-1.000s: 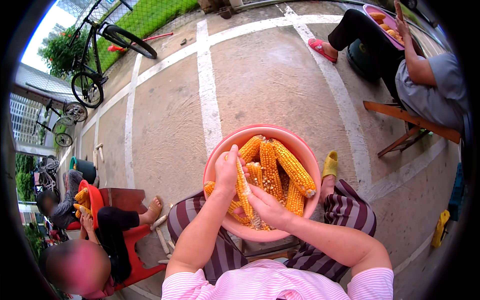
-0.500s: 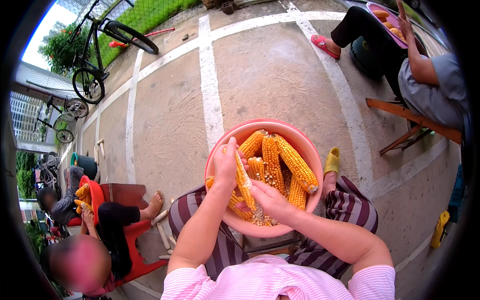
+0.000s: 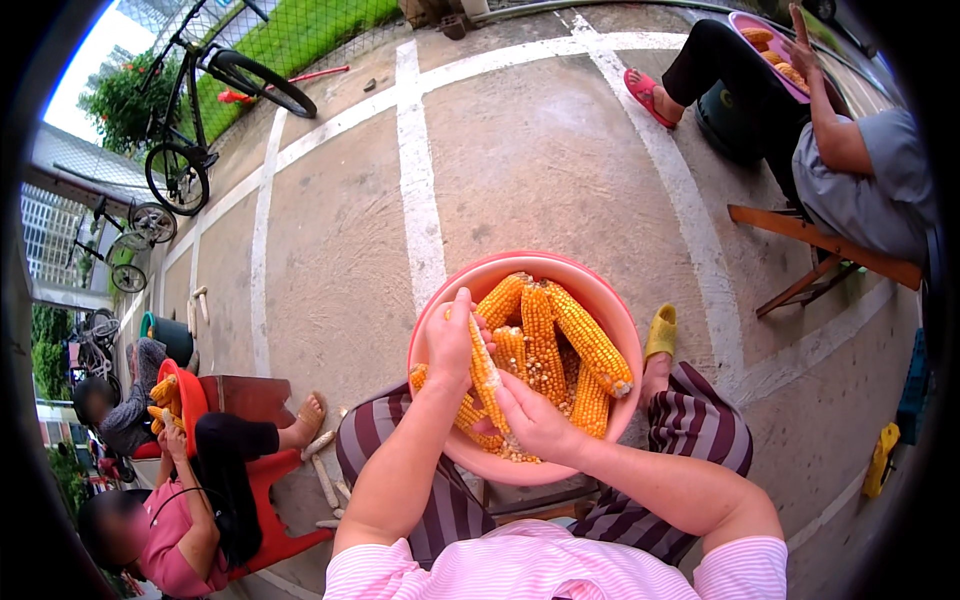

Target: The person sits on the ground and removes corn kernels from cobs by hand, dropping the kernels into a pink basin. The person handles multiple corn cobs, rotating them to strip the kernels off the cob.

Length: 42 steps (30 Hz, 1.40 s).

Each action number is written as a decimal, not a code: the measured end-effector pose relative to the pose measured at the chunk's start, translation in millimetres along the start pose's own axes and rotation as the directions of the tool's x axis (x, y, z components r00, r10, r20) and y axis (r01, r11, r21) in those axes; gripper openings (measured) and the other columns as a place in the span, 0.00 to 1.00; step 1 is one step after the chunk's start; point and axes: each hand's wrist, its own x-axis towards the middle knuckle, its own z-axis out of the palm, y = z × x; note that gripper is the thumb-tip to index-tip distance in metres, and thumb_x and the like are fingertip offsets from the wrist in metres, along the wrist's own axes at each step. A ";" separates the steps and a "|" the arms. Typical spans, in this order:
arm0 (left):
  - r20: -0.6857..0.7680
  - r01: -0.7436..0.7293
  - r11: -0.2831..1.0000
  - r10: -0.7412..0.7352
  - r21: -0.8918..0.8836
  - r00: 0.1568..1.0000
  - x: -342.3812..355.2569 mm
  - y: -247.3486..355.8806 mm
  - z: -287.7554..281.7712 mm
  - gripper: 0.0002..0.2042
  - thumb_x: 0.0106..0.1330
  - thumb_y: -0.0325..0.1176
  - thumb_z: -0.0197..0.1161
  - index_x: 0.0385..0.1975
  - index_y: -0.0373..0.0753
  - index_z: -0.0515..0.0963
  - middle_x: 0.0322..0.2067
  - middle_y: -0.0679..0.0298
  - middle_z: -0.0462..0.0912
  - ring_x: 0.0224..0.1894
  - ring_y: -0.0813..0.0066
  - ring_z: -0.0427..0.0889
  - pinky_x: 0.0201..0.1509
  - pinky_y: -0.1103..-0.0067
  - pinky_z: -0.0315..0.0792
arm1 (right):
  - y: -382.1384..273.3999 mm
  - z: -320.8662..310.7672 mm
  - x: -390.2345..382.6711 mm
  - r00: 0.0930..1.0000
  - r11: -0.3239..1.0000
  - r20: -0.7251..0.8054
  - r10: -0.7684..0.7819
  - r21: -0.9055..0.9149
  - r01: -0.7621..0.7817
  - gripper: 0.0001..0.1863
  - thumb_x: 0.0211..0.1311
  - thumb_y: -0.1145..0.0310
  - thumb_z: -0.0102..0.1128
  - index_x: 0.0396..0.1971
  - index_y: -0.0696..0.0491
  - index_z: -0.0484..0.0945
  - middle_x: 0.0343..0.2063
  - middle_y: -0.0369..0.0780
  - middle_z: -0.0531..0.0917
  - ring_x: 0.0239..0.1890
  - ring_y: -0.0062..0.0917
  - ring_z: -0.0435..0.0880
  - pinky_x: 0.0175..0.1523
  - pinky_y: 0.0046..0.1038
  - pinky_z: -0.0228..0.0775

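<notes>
A pink basin rests between my knees, with several yellow corn cobs and some loose kernels in it. Over its left side I hold one ear of corn at a slant, and a pale strip shows where kernels are gone. My left hand is closed round the upper part of this ear. Lower down, my right hand grips it with the thumb along its side; some of the fingers are hidden behind the ear.
Stripped cobs lie on the concrete by my left knee. A person on a red stool works at the left over a red basin. Another person sits on a wooden chair at the right. Bicycles stand at far left.
The basin, my hands and the ear sit slightly lower in view. My right hand has shifted a little along the ear. The person at left has leaned back, head lower and farther left.
</notes>
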 end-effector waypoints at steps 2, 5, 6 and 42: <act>0.004 -0.007 1.000 0.007 -0.002 1.000 0.3 -0.6 0.1 0.16 0.75 0.47 0.55 0.35 0.39 0.71 0.23 0.66 0.74 0.19 0.79 0.76 0.19 0.81 0.75 | -1.3 0.2 0.1 1.000 0.999 -0.009 -0.022 -0.042 0.021 0.22 0.81 0.66 0.33 0.67 0.59 0.61 0.51 0.41 0.76 0.42 0.25 0.86 0.50 0.24 0.80; 0.010 -0.014 1.000 0.014 -0.009 1.000 2.6 -3.0 -1.4 0.16 0.75 0.47 0.56 0.35 0.39 0.71 0.23 0.66 0.74 0.19 0.79 0.75 0.19 0.81 0.75 | -0.2 0.3 -0.5 1.000 0.996 -0.027 0.007 -0.087 -0.009 0.22 0.81 0.65 0.33 0.66 0.60 0.62 0.49 0.41 0.77 0.41 0.25 0.86 0.48 0.24 0.81; 0.014 -0.009 1.000 0.009 -0.015 1.000 2.6 -3.2 -1.5 0.16 0.75 0.48 0.56 0.35 0.39 0.71 0.23 0.66 0.74 0.19 0.79 0.75 0.19 0.81 0.75 | 0.8 -0.2 -0.7 0.999 0.995 -0.034 0.025 -0.100 -0.029 0.22 0.81 0.65 0.32 0.66 0.60 0.62 0.49 0.41 0.77 0.40 0.25 0.86 0.48 0.24 0.81; 0.322 -0.013 0.998 -0.007 0.058 0.947 -11.9 -3.4 6.0 0.13 0.74 0.45 0.59 0.36 0.42 0.72 0.21 0.71 0.75 0.17 0.86 0.74 0.17 0.86 0.72 | 12.0 -16.3 5.8 0.999 0.981 -0.020 0.040 -0.190 -0.043 0.16 0.78 0.63 0.49 0.52 0.61 0.74 0.37 0.36 0.81 0.39 0.15 0.78 0.46 0.24 0.73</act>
